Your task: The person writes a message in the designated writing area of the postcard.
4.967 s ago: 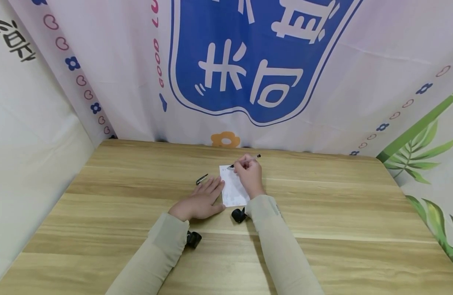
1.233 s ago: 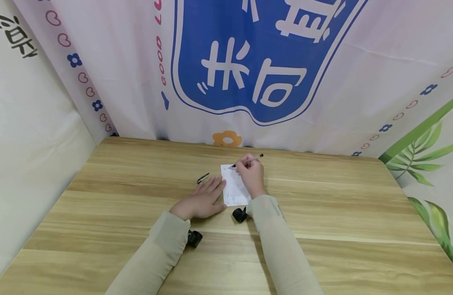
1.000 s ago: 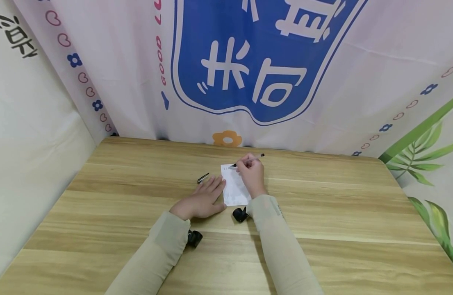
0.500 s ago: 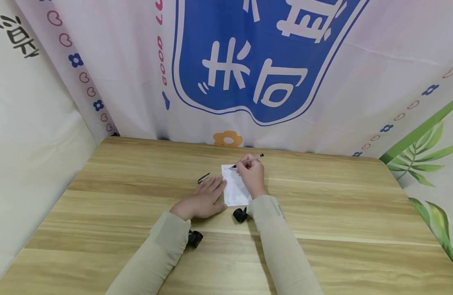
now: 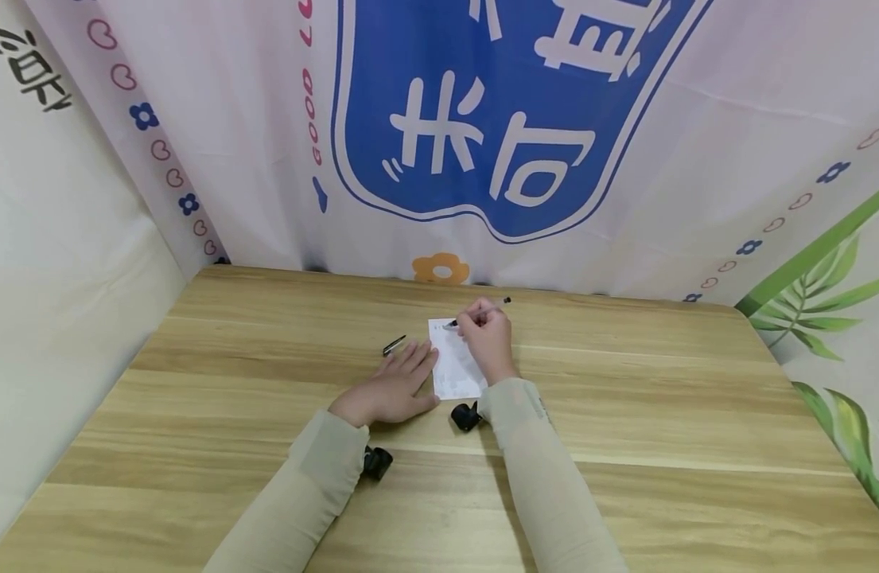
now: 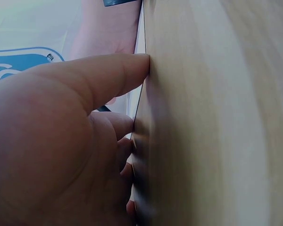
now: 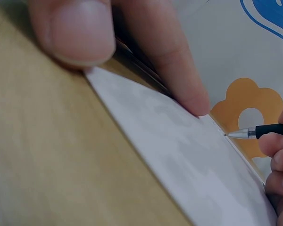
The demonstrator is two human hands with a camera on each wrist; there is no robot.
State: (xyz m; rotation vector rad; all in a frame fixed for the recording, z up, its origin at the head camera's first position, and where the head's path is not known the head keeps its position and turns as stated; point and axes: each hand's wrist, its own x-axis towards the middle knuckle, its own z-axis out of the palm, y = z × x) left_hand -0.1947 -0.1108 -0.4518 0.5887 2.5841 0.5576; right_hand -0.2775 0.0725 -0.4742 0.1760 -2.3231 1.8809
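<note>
A small white sheet of paper [image 5: 455, 370] lies on the wooden table, with a few faint marks near its top left corner. My right hand [image 5: 489, 342] pinches a pen [image 7: 271, 131] with a black grip and clear barrel. Its metal tip meets the upper part of the sheet. Flat on the table to the left, my left hand [image 5: 392, 390] has its fingers straight; the fingertips and thumb touch the sheet's left edge. Just beyond those fingers sits a short black and silver piece like a pen cap [image 5: 394, 345]. Part of the sheet's right side is hidden behind the right hand.
Black wrist cameras show under both cuffs, one by the left wrist [image 5: 377, 462] and another by the right wrist [image 5: 465, 416]. A printed curtain [image 5: 267, 199] hangs along the far edge of the wooden table [image 5: 661, 414]. Cloth walls stand at both sides.
The head view has shifted slightly. Both hands and the sheet keep almost the same places; the pen tip stays near the top of the sheet, with only tiny movement.
</note>
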